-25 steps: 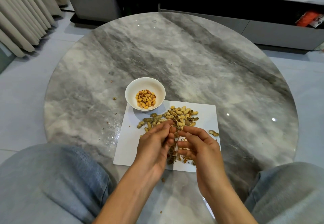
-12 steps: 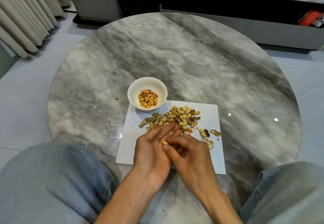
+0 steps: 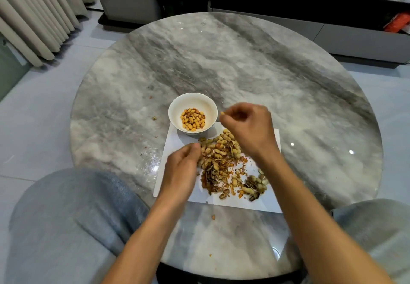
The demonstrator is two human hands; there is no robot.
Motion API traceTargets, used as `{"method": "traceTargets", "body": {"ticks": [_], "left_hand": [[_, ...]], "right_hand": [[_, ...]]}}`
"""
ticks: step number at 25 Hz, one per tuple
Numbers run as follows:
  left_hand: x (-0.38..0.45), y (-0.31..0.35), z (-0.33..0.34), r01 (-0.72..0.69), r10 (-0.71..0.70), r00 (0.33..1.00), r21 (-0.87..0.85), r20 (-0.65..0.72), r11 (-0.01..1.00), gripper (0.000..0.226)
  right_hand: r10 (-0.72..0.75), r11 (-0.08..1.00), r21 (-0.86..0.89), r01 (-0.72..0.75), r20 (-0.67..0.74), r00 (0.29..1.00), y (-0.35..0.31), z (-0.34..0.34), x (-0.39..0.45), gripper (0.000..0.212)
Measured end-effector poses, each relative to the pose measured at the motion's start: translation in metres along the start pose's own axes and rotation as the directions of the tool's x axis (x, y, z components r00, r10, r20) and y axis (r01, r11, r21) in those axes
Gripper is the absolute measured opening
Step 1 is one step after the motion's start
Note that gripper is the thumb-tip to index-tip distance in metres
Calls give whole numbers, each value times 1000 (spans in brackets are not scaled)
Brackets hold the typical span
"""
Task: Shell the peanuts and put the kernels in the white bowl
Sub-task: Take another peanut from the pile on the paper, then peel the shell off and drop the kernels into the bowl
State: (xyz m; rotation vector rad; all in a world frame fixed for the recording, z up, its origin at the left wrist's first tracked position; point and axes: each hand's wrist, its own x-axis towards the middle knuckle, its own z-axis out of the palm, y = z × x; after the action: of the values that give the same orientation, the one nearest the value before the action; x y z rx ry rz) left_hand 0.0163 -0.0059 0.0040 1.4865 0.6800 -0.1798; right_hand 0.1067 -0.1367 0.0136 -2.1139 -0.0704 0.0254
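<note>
White bowl [image 3: 192,112]: round, upright, on marble table, overlapping far-left corner of white paper sheet [image 3: 177,146]; small heap of orange-yellow kernels [image 3: 193,119] in its bottom. Unshelled peanuts [image 3: 218,148]: tan pile mid-sheet, w/ brown broken shells [image 3: 214,179] toward near edge, a few split pods [image 3: 255,186] near right corner. One kernel [image 3: 222,113] just right of bowl rim.

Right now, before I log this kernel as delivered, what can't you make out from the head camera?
- Left hand: motion-blurred, its fingertips sit at the peanuts; whether it holds one is unclear.
- Right hand: covers part of the pile and paper.
- Kernel: tiny, beside the bowl, not over it.
- Bowl kernels: too small to count.
</note>
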Motion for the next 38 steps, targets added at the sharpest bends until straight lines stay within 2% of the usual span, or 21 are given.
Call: {"method": "traceTargets", "body": {"ticks": [2,4,6,7,8,10,12,14,16,20,24,25,27,29,31,33,35,38], "left_hand": [[7,0,-10,5,-2,998,54,-61,999,28],[14,-5,-17,-26,35,995,97,-92,995,18],[16,-11,-19,-67,79,994,142,-82,988,16],[18,-15,-20,-91,112,991,234,-78,968,17],[19,-18,-19,-123,167,982,383,-84,915,17],[19,-25,-16,-166,294,953,670,-81,724,19],[19,-31,-13,-181,348,936,772,-54,609,24],[23,-36,-14,-189,348,937,791,-32,582,27],[26,-40,-15,-200,354,935,777,-32,597,27],[31,-45,-16,-246,418,907,735,-56,632,21],[34,-49,-13,-354,502,865,715,4,604,17],[33,-49,-11,-364,499,866,688,3,627,16],[29,-45,-8,-336,428,904,576,-26,745,14],[26,-38,-8,-274,306,951,360,-36,892,13],[21,-30,-8,-199,200,980,93,-7,976,14],[12,-24,-6,-163,166,985,-68,50,984,14],[4,-22,0,-168,184,973,-124,137,978,17],[-1,-23,8,-150,192,953,-189,233,971,23]], "right_hand": [[-72,987,-136,86,108,992,-6,9,28,11],[-109,964,-221,145,164,980,-3,18,37,17],[-119,968,-206,141,119,986,3,11,28,14],[-87,979,-177,98,70,994,9,0,17,14],[-38,988,-148,40,17,999,19,-14,3,13],[75,983,-161,-83,-57,996,42,-41,-34,11],[207,935,-297,-194,15,978,59,-55,-71,5],[318,877,-420,-232,146,937,68,-49,-96,14],[325,873,-440,-212,200,924,73,-37,-107,20],[219,882,-452,-131,148,965,74,-27,-104,8],[166,903,-417,-106,111,980,74,-27,-105,10],[154,902,-423,-92,115,981,76,-26,-105,11],[146,894,-442,-75,128,981,77,-24,-105,13],[117,903,-426,-62,103,988,79,-21,-104,11],[89,958,-275,-77,33,995,74,-18,-105,9],[93,995,39,-94,40,995,60,-11,-104,19],[53,956,281,-80,103,993,44,-4,-100,24],[78,886,453,-94,55,995,37,-1,-94,16]]}}
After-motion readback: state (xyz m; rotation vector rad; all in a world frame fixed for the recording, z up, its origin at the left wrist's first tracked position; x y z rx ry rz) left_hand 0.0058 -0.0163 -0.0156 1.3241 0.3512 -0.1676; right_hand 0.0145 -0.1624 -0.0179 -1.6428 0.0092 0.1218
